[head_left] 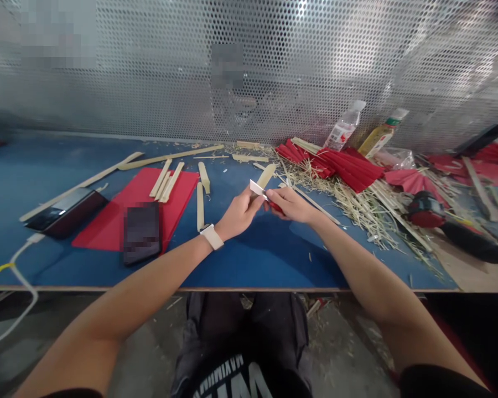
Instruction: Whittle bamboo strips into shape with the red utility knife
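My left hand (237, 214) is closed around a short flat bamboo strip (266, 175), whose rounded end points up and away from me. My right hand (291, 204) grips a knife by its red handle, partly hidden by the fingers. The knife's bright blade (257, 188) lies across the strip, close to my left thumb. Both hands meet above the middle of the blue table (249, 260). Just left of them are two more cut bamboo pieces, one upright-lying piece (200, 205) and one notched piece (204, 177).
Pale shavings (348, 207) are heaped to the right, beside red pleated fabric (348, 168) and two bottles (345, 126). A red-and-black power tool (425, 210) lies far right. On the left are a red sheet (103, 224) with several strips, a phone (142, 232) and a cabled dark device (66, 213).
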`<state>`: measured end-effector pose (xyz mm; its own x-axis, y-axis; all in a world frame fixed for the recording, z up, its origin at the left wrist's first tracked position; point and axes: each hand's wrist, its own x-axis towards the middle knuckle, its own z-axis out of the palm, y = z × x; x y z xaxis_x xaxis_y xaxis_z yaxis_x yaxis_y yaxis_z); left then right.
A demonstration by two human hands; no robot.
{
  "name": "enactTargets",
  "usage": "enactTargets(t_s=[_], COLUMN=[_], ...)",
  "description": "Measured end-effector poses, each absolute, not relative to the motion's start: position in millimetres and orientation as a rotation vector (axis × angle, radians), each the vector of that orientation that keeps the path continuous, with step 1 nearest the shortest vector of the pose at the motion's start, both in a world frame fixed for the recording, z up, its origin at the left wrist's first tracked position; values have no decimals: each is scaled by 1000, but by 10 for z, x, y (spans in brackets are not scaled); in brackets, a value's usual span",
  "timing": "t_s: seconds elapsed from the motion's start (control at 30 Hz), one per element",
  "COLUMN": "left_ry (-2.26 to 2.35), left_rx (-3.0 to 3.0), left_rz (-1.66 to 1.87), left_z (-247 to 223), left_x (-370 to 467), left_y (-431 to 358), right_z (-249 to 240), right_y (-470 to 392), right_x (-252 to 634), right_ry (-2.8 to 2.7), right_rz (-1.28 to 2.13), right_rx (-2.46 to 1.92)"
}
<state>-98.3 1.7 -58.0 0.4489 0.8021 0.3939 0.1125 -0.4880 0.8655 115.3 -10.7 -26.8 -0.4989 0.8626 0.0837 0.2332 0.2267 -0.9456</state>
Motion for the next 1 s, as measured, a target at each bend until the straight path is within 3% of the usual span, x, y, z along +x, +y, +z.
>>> enactTargets(t_s=[0.53,1.0], left_ry=[824,838], left_rx=[1728,1807], left_rz=[1259,1203], left_z=[-648,-607], left_x=[-885,-901], left_y=[23,17], right_z=[-352,-156], right_y=[-151,-120], right_x=[933,1155], right_ry=[-1652,-1888], right_rz=[1221,1091], right_rx=[-1160,-1251])
